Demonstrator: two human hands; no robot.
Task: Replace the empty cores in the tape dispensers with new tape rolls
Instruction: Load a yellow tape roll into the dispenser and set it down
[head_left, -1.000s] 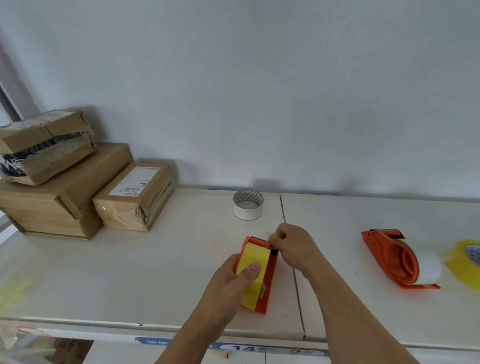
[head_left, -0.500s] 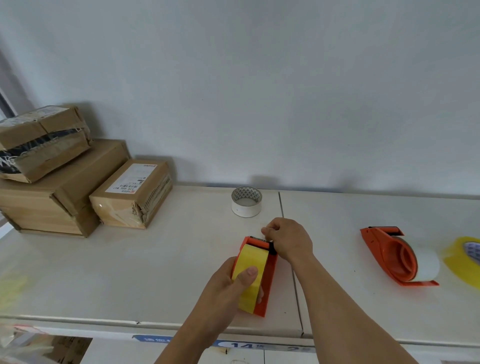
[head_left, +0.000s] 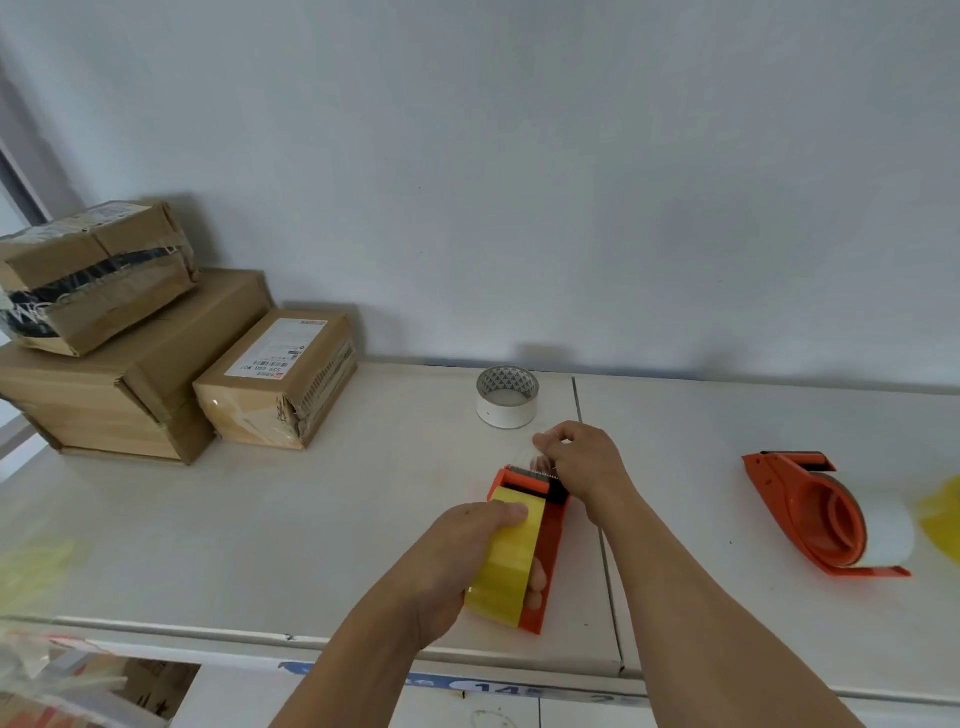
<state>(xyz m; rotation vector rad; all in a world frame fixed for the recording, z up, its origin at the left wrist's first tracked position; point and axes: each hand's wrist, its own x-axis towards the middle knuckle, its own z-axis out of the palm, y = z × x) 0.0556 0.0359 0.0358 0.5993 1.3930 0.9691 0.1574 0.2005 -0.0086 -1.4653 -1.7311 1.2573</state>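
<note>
We've got the left hand clamping the yellow tape roll in the orange dispenser on the counter; right hand fingers pinch the tape end at the blade. Risks: tape tearing, sticking back, nicked fingers.

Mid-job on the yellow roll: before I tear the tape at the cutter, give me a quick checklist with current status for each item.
1. New yellow tape roll seated in the held orange dispenser: ok.
2. Left hand steadying roll and dispenser: ok, thumb lies across the roll.
3. Right hand pinching the tape end above the serrated cutter: ok, a clear strip shows at the fingers.
4. Tape passing under the black roller: cannot tell, partly hidden by the hand.
5. Empty white core set aside by the wall: ok.
6. Second dispenser on the right reloaded: cannot tell whether its white roll is new.
</note>
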